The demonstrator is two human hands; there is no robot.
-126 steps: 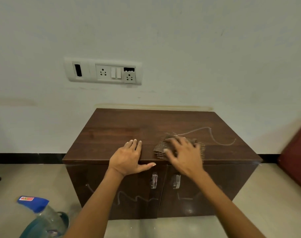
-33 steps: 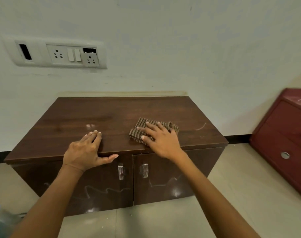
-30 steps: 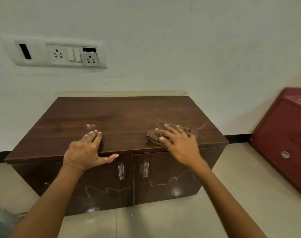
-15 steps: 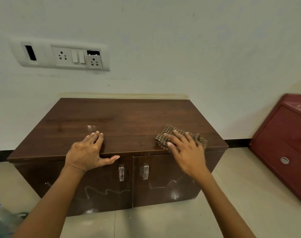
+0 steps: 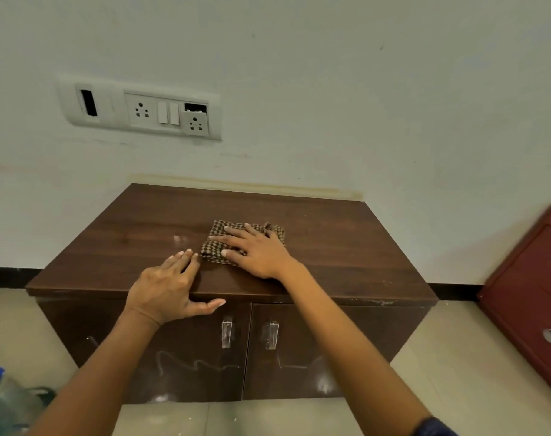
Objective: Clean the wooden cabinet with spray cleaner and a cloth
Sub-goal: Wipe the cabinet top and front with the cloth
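The right hand (image 5: 261, 253) lies flat on the checked cloth (image 5: 219, 247), fingers spread, pressing it to the top of the dark wooden cabinet (image 5: 346, 247) near the middle. The left hand (image 5: 165, 291) rests at the front edge just beside the cloth — fingers together on top, thumb out over the door. The spray bottle (image 5: 3, 401) stands on the floor at lower left.

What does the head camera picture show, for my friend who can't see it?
A person's right hand presses a checked cloth flat on top of a dark wooden cabinet, while the left hand rests open on its front edge. A spray bottle peeks in at bottom left.
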